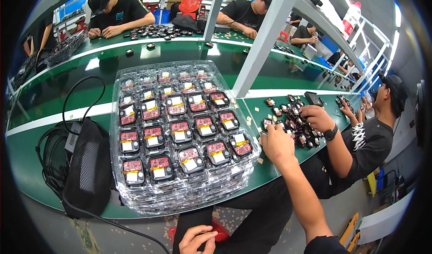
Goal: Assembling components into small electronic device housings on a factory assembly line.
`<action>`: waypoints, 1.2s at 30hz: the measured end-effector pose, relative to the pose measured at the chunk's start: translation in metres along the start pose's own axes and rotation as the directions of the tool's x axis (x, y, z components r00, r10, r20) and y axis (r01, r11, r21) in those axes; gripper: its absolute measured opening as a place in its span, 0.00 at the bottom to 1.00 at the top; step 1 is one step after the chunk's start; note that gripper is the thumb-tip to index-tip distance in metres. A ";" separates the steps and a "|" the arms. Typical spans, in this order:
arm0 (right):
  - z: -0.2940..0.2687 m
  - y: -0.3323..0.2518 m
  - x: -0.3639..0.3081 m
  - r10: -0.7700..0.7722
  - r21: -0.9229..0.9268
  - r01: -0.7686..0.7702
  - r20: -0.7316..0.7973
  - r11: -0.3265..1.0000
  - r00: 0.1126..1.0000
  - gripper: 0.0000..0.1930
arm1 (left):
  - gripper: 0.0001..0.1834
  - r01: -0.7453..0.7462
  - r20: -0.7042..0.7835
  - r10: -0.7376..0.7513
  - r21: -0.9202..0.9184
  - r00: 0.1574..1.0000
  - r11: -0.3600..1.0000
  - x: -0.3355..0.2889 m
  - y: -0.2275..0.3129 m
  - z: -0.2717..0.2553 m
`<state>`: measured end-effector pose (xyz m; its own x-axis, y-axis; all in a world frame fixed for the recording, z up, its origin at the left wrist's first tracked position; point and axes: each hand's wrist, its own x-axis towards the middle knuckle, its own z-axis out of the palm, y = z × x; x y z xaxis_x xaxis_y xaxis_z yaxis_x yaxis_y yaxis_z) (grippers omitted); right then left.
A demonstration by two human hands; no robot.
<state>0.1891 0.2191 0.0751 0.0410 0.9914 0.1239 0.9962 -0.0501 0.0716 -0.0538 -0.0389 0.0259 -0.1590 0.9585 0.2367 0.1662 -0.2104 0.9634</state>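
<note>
My right hand (275, 142) reaches over the green bench's front edge, its fingers curled down at the near end of a pile of small black and red modules (294, 124). Whether it grips one is hidden by the back of the hand. My left hand (196, 240) rests low by my lap with its fingers curled in and nothing visible in them, beside a red stool seat (221, 232). Left of my right hand stands a stack of clear plastic trays (189, 202), the top one filled with rows of red and black modules (180, 130).
A co-worker's hand (316, 117) with a black wristwatch works the same pile from the right. A black mesh bag (90, 168) and coiled black cables (50, 155) lie left of the trays. A white slanted post (265, 42) rises behind. Other people sit at the far bench.
</note>
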 end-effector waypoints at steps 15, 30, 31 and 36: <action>-0.027 -0.002 -0.145 -0.293 0.599 0.502 -0.416 0.624 0.861 0.22 | 0.12 0.158 0.222 -0.095 -0.285 0.970 0.945 0.022 0.002 0.013; -0.014 -0.037 -0.178 -0.784 0.705 0.632 -0.175 0.323 0.596 0.15 | 0.39 0.680 0.610 -0.301 -0.652 0.733 0.335 0.008 -0.050 -0.002; -0.016 -0.038 -0.176 -0.784 0.709 0.628 -0.174 0.320 0.596 0.15 | 0.39 0.682 0.609 -0.307 -0.651 0.731 0.334 0.006 -0.055 -0.006; -0.014 -0.039 -0.170 -0.826 0.695 0.658 -0.163 0.291 0.539 0.18 | 0.28 0.723 0.711 -0.181 -0.691 0.679 -0.002 -0.002 -0.057 -0.012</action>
<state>0.1418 0.0505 0.0646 -0.8137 0.5561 0.1694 0.3709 0.7210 -0.5853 -0.0748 -0.0309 -0.0278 0.5541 0.8261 -0.1028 -0.7878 0.5602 0.2560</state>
